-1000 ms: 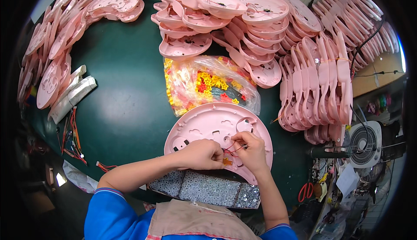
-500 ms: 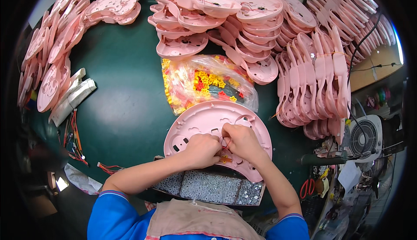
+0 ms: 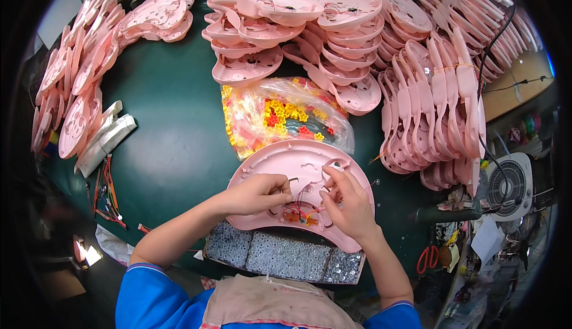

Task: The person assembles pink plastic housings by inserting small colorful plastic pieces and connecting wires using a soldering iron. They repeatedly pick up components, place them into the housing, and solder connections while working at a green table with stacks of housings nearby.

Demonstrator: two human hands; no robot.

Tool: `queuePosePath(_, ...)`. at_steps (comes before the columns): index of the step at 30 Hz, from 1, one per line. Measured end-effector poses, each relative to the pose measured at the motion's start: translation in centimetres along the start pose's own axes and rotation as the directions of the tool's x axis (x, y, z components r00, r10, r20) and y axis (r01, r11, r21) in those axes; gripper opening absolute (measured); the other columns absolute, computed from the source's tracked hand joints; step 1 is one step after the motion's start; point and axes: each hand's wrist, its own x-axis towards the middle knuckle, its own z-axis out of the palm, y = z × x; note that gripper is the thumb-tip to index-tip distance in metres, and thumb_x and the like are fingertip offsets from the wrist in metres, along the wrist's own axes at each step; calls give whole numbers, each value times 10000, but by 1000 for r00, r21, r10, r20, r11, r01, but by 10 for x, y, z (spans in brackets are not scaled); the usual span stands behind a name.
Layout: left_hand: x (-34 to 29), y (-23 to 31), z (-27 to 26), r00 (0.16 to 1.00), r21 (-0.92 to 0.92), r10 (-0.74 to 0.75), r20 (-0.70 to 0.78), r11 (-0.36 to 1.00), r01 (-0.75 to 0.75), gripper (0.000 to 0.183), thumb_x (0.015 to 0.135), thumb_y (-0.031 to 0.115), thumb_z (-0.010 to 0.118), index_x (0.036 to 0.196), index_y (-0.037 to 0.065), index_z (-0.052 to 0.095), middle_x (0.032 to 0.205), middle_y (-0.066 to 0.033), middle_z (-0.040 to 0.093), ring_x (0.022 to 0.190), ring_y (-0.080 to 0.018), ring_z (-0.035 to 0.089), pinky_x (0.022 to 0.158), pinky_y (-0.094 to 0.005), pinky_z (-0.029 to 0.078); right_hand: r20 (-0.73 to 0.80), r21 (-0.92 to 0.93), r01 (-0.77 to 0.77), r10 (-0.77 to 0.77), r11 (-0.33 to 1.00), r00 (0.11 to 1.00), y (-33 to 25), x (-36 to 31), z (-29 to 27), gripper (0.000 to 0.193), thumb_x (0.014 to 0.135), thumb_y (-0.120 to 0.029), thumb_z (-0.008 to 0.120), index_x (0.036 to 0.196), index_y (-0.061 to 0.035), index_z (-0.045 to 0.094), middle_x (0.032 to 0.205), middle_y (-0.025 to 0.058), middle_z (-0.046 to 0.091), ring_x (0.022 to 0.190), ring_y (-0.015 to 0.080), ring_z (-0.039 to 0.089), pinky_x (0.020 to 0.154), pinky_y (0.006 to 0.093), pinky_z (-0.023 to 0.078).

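In front of me lies a pink curved plastic shell (image 3: 268,157), its hollow inner side facing up. Thin red and dark wires (image 3: 302,195) run across its middle to a small orange-brown circuit board (image 3: 292,216) near the inner curve. My left hand (image 3: 262,194) is over the shell's left part, thumb and fingers pressed together; whatever they pinch, if anything, is hidden. Above the right part, my right hand (image 3: 348,205) has thumb and forefinger apart, with nothing visible between them.
A tray of small metal parts (image 3: 271,253) sits at the near edge. Beyond the shell is a clear bag of yellow and red star pieces (image 3: 286,111). Pink shells are stacked at the back (image 3: 351,43), right (image 3: 432,111) and left (image 3: 77,85). Wire bundles (image 3: 107,195) lie left; red scissors (image 3: 427,259) right.
My hands have drawn apart from the shell's middle, left hand leftward and right hand rightward. The right fingers have opened off the red wires, and more of the wires and board shows.
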Motion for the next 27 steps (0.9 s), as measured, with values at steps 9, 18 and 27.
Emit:
queuePosePath(9, -36, 19, -21, 997, 377, -49, 56, 926, 24, 125, 915, 82, 682, 987, -15, 716, 853, -106, 728, 771, -164, 731, 674, -317, 573, 142, -299, 69, -27, 952, 990, 37, 2, 5, 160, 841, -25, 723, 993, -53, 761, 932, 90, 635, 762, 271, 694, 672, 386, 565)
queuePosePath(18, -14, -3, -6, 961, 665, 258, -100, 736, -128, 113, 872, 119, 734, 934, 25, 734, 877, -136, 709, 838, -315, 696, 763, -402, 558, -5, -118, -68, 68, 991, 998, 26, -35, 8, 125, 838, -34, 728, 955, -58, 691, 876, 94, 703, 772, 286, 701, 671, 393, 558)
queuePosePath(27, 20, -41, 4, 868, 560, 469, -162, 768, -310, 101, 855, 104, 744, 928, 35, 749, 924, -114, 676, 906, -319, 672, 781, -408, 546, 176, -340, 49, 12, 939, 984, 32, -25, 9, 163, 817, -64, 707, 931, -104, 597, 723, 87, 645, 711, 306, 697, 587, 462, 515)
